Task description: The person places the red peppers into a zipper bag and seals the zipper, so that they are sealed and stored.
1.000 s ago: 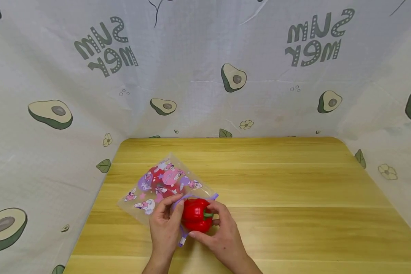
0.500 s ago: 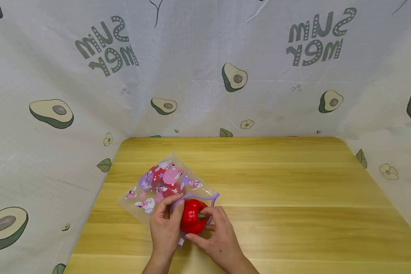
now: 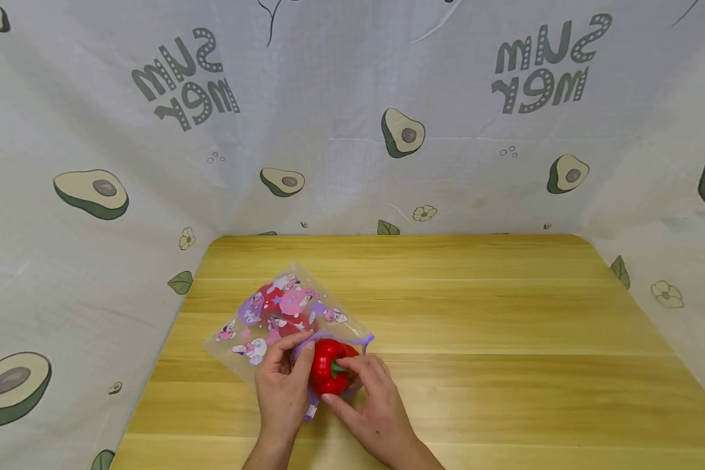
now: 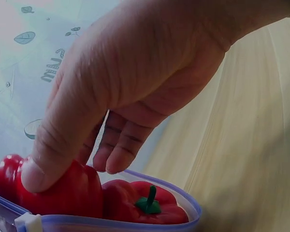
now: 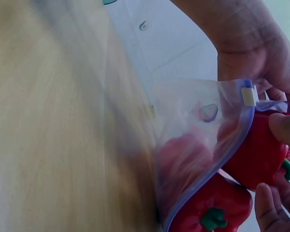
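Observation:
A clear zip bag (image 3: 270, 352) with pink and purple cartoon prints lies slanted on the table, its purple-edged mouth towards me. My left hand (image 3: 284, 391) pinches the bag's rim between thumb and fingers. With thumb and fingertips, my right hand (image 3: 376, 405) grips a red bell pepper (image 3: 326, 362) at the mouth, its green stem facing right. Beside it in the mouth sits a second red bell pepper (image 5: 217, 203), green stem outward. More red shapes show through the printed film deeper inside; their kind is blurred. A white zip slider (image 5: 250, 95) sits on the rim.
The wood-grain table (image 3: 476, 339) stretches away to the right and behind the bag. A pale cloth (image 3: 329, 98) printed with avocados and lettering hangs around the back and sides.
My right hand has shifted slightly left with the red bell pepper, bringing it further into the bag's mouth; its stem now sits further left. My left hand stays at the rim.

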The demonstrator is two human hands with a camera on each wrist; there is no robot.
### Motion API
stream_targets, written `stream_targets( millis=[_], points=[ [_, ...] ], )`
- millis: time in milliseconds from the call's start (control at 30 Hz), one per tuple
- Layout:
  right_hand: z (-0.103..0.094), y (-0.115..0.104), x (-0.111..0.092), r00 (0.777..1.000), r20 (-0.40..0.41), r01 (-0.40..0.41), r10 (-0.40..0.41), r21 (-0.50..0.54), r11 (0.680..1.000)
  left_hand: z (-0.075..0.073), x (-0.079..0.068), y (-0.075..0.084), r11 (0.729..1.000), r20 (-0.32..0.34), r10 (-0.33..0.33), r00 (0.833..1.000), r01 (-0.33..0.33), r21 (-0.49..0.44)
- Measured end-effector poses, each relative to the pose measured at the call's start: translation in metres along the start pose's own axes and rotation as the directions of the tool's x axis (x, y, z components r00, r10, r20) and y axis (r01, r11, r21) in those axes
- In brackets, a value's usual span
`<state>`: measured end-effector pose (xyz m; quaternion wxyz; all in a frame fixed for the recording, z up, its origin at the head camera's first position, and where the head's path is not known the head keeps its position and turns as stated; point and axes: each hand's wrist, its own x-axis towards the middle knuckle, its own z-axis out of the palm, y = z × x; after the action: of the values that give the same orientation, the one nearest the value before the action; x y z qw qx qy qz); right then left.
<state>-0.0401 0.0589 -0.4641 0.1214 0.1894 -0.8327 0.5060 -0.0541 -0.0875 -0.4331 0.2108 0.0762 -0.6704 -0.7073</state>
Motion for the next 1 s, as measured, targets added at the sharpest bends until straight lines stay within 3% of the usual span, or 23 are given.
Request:
stream_targets(
  millis=[167, 433, 667, 1000],
  points=[
    [0.0037, 0.0025, 0.0005, 1.000, 0.008, 0.003, -0.004, 0.093, 0.996, 0.0007, -0.0013, -0.0001, 1.000, 0.006, 0.008, 1.000, -0.008, -0.010],
    [-0.0017, 0.0045, 0.0008, 0.989, 0.149, -0.015, -0.004, 0.130, 0.991, -0.0019, 0.0015, 0.0003, 0.999, -0.032, 0.034, 0.999, -0.035, -0.031],
    [-0.0025, 0.0059, -0.0001, 0.988, 0.147, 0.032, -0.055, 0.150, 0.988, -0.0026, 0.0017, -0.0003, 0.999, -0.040, 0.038, 0.998, -0.039, -0.031],
    [-0.0021, 0.0033, -0.0015, 0.963, 0.267, -0.041, -0.025, 0.238, 0.970, -0.0020, 0.0002, 0.0012, 0.998, -0.043, 0.049, 0.998, -0.051, -0.045]
  ],
)
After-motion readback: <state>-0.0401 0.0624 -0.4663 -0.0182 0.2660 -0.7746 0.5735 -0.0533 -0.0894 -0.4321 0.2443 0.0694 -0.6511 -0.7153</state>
